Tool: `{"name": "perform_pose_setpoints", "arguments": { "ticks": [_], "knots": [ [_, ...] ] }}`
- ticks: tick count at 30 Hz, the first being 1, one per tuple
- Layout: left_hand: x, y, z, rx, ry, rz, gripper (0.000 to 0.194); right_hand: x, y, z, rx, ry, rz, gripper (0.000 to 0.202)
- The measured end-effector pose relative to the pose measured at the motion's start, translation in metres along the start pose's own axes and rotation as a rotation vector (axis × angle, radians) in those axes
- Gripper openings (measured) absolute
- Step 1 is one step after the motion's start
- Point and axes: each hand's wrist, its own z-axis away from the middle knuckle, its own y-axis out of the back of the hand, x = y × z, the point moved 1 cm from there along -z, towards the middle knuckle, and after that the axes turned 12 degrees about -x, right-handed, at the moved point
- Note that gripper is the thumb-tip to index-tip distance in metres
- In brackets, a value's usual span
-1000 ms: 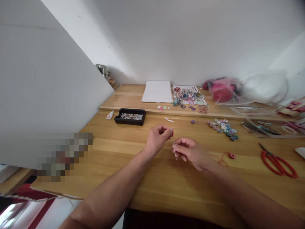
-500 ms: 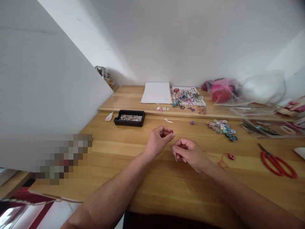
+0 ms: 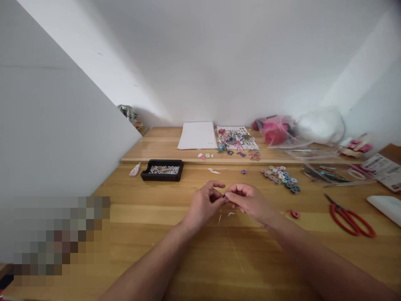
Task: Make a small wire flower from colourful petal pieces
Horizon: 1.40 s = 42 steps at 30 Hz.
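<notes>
Above the middle of the table, my left hand [image 3: 203,205] and my right hand [image 3: 250,202] meet at the fingertips. Both are closed in a pinch over a tiny dark piece, mostly hidden by the fingers. Below them a fine pale thread [image 3: 234,244] trails down over the wood. A short thin light strip [image 3: 219,218] shows under the left fingers, and a small pale crescent-shaped piece [image 3: 231,214] is just below the right fingers. Right of my right forearm lies a red thread bobbin [image 3: 295,214].
Red-handled scissors [image 3: 351,219] lie at the right, below several coloured bobbins [image 3: 283,177]. A black tray [image 3: 161,179] of beads and a small white bottle [image 3: 135,169] stand left. White paper [image 3: 197,134] and shiny bows [image 3: 236,140] rest on the raised back ledge.
My hands have come together at the fingertips; before, they were apart, a red and purple bit in the left and a thin white stick at the right. The view has tilted up and shifted.
</notes>
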Motion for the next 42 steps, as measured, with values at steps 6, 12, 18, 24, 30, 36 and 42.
{"name": "perform_pose_setpoints", "arguments": {
  "ticks": [6, 12, 18, 24, 30, 36, 42],
  "knots": [
    [-0.002, -0.002, -0.001, -0.082, 0.073, 0.311, 0.046, 0.006, 0.003, -0.003, 0.032, 0.032, 0.003, 0.026],
    [-0.006, -0.002, -0.001, -0.043, 0.117, 0.358, 0.043, 0.002, 0.003, -0.009, 0.059, 0.053, -0.055, 0.026],
    [-0.010, -0.003, -0.002, -0.041, 0.126, 0.351, 0.039, 0.004, 0.004, -0.009, 0.033, 0.037, -0.010, 0.029],
    [-0.013, -0.006, -0.002, -0.020, 0.150, 0.259, 0.041, -0.010, 0.028, -0.024, 0.062, -0.003, 0.083, 0.029],
    [-0.020, -0.003, -0.004, 0.165, 0.030, -0.136, 0.018, -0.032, 0.094, -0.089, 0.249, -0.146, 0.258, 0.016],
    [-0.031, 0.001, -0.007, 0.136, 0.019, -0.198, 0.016, -0.026, 0.139, -0.139, 0.329, -0.319, 0.381, 0.028],
    [-0.038, 0.001, -0.010, 0.131, 0.019, -0.176, 0.014, -0.021, 0.150, -0.160, 0.367, -0.352, 0.567, 0.024]
  ]
}}
